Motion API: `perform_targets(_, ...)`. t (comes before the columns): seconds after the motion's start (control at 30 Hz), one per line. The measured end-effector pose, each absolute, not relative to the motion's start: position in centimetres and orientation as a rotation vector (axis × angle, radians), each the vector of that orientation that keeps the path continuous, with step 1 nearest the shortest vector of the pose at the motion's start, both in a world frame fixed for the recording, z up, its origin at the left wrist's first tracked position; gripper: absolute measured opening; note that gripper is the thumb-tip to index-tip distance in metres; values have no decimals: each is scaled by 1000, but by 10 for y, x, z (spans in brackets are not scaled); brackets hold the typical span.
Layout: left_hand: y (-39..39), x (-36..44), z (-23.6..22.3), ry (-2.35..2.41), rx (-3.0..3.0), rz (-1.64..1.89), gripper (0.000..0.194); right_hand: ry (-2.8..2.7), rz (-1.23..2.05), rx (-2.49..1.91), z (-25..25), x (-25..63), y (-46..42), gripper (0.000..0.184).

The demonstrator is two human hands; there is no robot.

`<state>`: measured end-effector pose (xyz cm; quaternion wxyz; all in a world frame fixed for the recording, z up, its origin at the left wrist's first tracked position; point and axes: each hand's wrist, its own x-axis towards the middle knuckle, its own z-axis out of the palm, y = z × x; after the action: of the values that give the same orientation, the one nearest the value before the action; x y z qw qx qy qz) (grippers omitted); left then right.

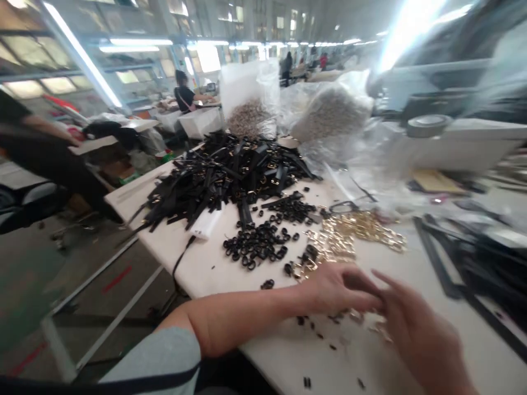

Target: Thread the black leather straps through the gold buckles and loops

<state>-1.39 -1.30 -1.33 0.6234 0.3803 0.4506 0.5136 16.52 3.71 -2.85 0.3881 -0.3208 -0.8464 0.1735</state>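
Observation:
My left hand (pixel 340 288) reaches in over the table with its fingers bent and drawn together. Its fingertips meet those of my right hand (pixel 424 334), which is blurred and has one finger raised. Whatever is pinched between them is hidden. Just beyond the hands lies a spread of gold metal buckles (pixel 333 241). To their left is a pile of small black loops (pixel 255 244), with more black loops (pixel 290 207) behind. A few gold pieces show beneath my fingers, and small black bits (pixel 332 346) are scattered nearer me.
A heap of black straps with gold buckles (pixel 230 170) covers the far left of the table (pixel 206 274). A white box-like device (pixel 208 219) with a cable sits before it. Plastic bags (pixel 333 115) stand behind; black strips (pixel 440 258) lie right. A person (pixel 41 148) stands left.

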Motion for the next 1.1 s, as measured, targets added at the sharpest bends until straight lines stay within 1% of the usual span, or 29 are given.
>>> perform_targets(0.07, -18, -10, -5, 1184, 961, 1205, 27, -2150, 464, -860, -16, 162, 27, 28)
perform_targets(0.13, -20, -10, 4, 1274, 973, 1228, 24, -2126, 489, -893, -8, 159, 24, 28)
perform_targets(0.2, -20, -12, 11, 1270, 950, 1235, 20, -2168, 536, -828, -4, 159, 25, 28)
perform_targets(0.3, -20, -14, 16, 1290, 962, 1237, 21, -2264, 540, -747, -3, 161, 26, 27)
perform_targets(0.43, -23, -14, 13, 1313, 988, 1204, 24, -2318, 412, -788, -3, 164, 28, 22)
perform_targets(0.57, -21, -22, 8, 1316, 948, 1304, 23, -2345, 287, -817, -3, 168, 33, 22)
perform_targets(0.7, -19, -26, 5, 1283, 948, 1314, 24, -2323, 325, -792, -4, 168, 33, 20)
perform_targets(0.8, -20, -23, 4, 1254, 955, 1279, 25, -2269, 373, -741, -5, 165, 30, 25)
perform_targets(0.9, -20, -20, 4, 1238, 897, 1275, 27, -2246, 373, -715, -6, 163, 28, 26)
perform_targets(1.0, -18, -24, 5, 1261, 872, 1271, 34, -2222, 334, -745, -8, 164, 31, 22)
perform_targets(1.1, -17, -33, 6, 1366, 942, 1294, 38, -2178, 303, -866, -9, 168, 37, 13)
